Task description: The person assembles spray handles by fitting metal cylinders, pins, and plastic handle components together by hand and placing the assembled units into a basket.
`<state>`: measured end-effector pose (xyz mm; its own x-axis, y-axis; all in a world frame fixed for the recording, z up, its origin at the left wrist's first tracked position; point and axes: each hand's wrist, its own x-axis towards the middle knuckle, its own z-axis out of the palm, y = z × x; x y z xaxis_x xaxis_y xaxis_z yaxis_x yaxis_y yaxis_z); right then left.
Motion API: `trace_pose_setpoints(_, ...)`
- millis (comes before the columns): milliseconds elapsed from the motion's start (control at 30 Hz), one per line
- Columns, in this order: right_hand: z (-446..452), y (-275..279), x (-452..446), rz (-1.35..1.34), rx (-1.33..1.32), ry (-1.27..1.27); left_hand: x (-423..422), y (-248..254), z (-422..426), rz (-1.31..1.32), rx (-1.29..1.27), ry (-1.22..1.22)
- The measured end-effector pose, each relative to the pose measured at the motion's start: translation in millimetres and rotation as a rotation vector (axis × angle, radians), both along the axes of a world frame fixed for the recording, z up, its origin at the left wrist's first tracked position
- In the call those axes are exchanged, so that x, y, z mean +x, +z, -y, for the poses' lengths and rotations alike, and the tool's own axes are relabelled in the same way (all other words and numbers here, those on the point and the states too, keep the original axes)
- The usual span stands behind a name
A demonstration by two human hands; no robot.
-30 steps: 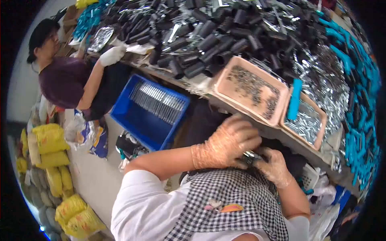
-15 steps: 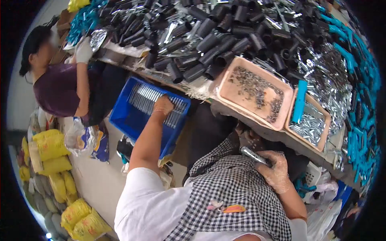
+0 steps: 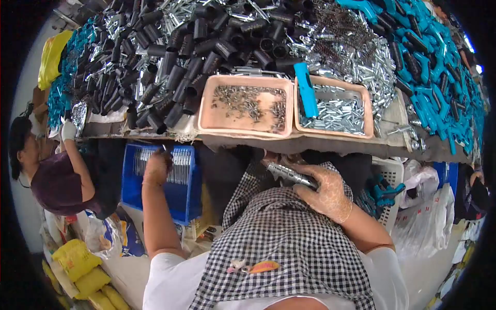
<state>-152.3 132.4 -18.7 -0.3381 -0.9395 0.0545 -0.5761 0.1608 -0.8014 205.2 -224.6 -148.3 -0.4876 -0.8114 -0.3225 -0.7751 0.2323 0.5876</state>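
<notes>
My right hand [image 3: 325,191], in a pale patterned glove, is wrapped round a shiny metal tube [image 3: 290,174] with a dark end. It holds the tube at a slant above my checked apron [image 3: 289,227]. Over on the left, my left hand [image 3: 157,166] is at the far side of a blue bin [image 3: 192,199], above a row of slim metal rods [image 3: 181,164]. Its fingers look curled together in shadow. A small glint shows at their tips, too small to name.
The table ahead bears heaped black tubes [image 3: 178,75], teal handles [image 3: 434,98] and loose metal parts. Two pinkish trays, one with small parts [image 3: 206,124] and one with silver pins [image 3: 361,132], sit at its edge. A co-worker [image 3: 62,181] works at left.
The view has swung round to face the table squarely. My left hand has shifted from over the rods to the bin's far side. My right hand still holds the metal tube, now nearer the table.
</notes>
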Motion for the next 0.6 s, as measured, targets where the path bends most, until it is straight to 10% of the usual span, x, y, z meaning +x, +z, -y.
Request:
trace_pose_setpoints(33,-3,-2,-1,-0.006,0.005,-0.004,-26,46,-24,-0.432,0.404,0.481)
trace_pose_setpoints(167,-7,-5,0,-0.031,-0.073,0.007,-91,123,-103,-0.843,0.663,0.429)
trace_pose_setpoints(600,-39,-18,-2,-0.249,-0.175,-0.113,-191,119,-194,-1.022,0.642,0.365)
